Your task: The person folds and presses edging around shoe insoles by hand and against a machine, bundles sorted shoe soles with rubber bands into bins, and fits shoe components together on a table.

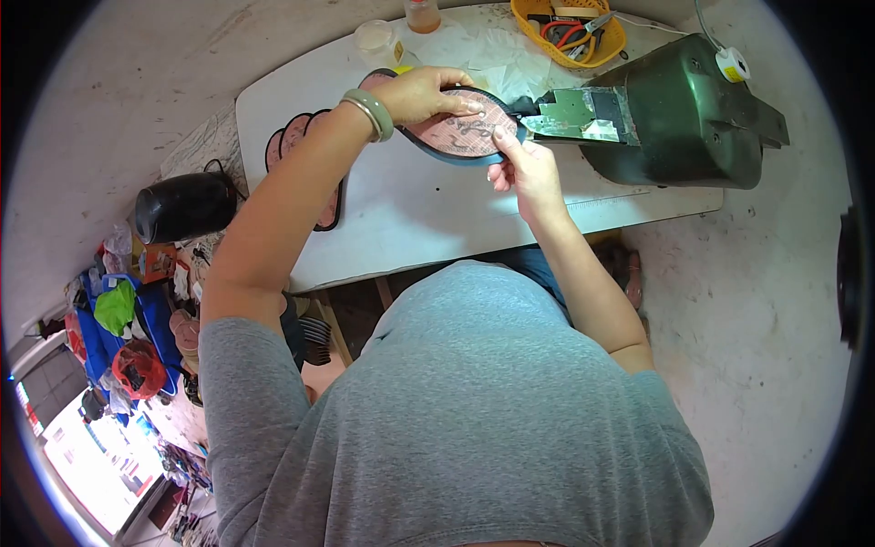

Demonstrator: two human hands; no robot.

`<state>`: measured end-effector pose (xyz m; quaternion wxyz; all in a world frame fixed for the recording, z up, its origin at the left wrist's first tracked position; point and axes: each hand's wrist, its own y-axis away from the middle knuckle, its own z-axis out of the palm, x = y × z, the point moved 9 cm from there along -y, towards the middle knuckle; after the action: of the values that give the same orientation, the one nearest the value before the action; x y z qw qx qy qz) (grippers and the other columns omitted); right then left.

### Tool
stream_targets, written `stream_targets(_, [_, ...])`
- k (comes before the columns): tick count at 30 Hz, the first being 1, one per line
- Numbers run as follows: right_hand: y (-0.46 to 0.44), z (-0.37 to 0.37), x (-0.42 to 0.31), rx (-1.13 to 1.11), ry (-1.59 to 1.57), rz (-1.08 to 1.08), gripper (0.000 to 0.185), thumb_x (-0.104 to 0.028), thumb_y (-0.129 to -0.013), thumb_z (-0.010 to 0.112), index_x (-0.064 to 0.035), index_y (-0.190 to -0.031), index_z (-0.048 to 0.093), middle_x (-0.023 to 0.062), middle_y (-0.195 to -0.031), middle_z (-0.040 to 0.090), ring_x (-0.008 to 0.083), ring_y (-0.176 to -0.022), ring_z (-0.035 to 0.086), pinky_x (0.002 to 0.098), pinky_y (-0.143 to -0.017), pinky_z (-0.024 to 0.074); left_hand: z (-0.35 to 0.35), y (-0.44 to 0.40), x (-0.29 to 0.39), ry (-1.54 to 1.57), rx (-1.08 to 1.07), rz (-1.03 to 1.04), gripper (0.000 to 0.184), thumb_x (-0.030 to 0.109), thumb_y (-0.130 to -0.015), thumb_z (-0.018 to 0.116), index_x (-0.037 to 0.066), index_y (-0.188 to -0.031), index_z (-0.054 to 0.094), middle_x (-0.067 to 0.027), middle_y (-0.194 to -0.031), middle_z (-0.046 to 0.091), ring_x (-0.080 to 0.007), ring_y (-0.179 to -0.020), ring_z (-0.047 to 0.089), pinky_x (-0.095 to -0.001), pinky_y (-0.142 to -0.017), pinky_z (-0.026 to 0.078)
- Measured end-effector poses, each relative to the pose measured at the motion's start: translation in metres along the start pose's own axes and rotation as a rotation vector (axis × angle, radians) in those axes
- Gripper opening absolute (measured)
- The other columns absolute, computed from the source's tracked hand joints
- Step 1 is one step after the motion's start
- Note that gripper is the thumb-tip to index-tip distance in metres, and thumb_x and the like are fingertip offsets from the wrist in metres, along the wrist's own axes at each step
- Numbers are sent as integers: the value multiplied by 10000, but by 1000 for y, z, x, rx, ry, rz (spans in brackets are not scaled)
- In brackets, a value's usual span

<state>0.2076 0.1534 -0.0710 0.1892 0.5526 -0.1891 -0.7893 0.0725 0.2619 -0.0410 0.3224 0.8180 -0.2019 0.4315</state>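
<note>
A pink printed insole [453, 128] with a black edge is held between my two hands, at the nose of a green machine [656, 118], which looks like a sewing machine. My left hand [427, 95], with bangles at the wrist, is closed on its far side, thumb flat on the pink face. At the near right edge, my right hand [527, 170] pinches the insole with the thumb on top. The insole's right end lies close to the machine's dark working parts [523, 107]; whether they touch I cannot tell.
More pink pieces with black edges [290, 137] lie on the white table [392, 228] beyond my left forearm. At the back stand a yellow basket of tools [583, 62], a clear tub [375, 38] and a bottle [422, 15]. A black cylindrical object [185, 206] is at left.
</note>
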Motion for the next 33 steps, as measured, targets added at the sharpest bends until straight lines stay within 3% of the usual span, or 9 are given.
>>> stream_targets(8, [2, -12, -15, 60, 109, -37, 323, -297, -936, 634, -51, -727, 619, 43, -562, 591, 68, -424, 462, 170, -420, 357, 19, 30, -13, 118, 225, -143, 315, 244, -903, 647, 50, -1151, 624, -18, -999, 653, -101, -823, 564, -226, -746, 476])
stream_targets(12, [8, -14, -19, 66, 221, -106, 329, -292, -931, 640, -73, -689, 606, 16, -551, 560, 61, -443, 439, 173, -433, 343, 27, 38, -22, 226, 388, -96, 375, 255, -887, 628, 48, -1200, 607, -95, -1028, 681, -185, -858, 631, -281, -788, 503])
stream_targets(17, [18, -11, -21, 28, 292, -182, 349, -270, -934, 635, -74, -649, 586, 4, -548, 535, 61, -468, 427, 183, -450, 338, 33, 51, -12, 188, 473, -129, 409, 252, -898, 609, 40, -1246, 576, -123, -1074, 680, -228, -890, 644, -311, -802, 506])
stream_targets(28, [24, -19, -14, 21, 325, -261, 343, -252, -923, 646, -44, -651, 633, 7, -575, 557, 76, -524, 477, 195, -508, 393, 49, 60, -8, 319, 513, -193, 458, 238, -900, 605, 23, -1297, 526, -183, -1114, 662, -264, -956, 640, -345, -860, 502])
stream_targets(33, [37, -15, 4, -44, 240, -263, 294, -259, -940, 627, -38, -747, 644, 25, -690, 600, 75, -595, 478, 204, -565, 399, 49, 59, -15, 255, 686, -136, 502, 241, -884, 629, -12, -1299, 503, -203, -1126, 653, -276, -942, 649, -349, -851, 510])
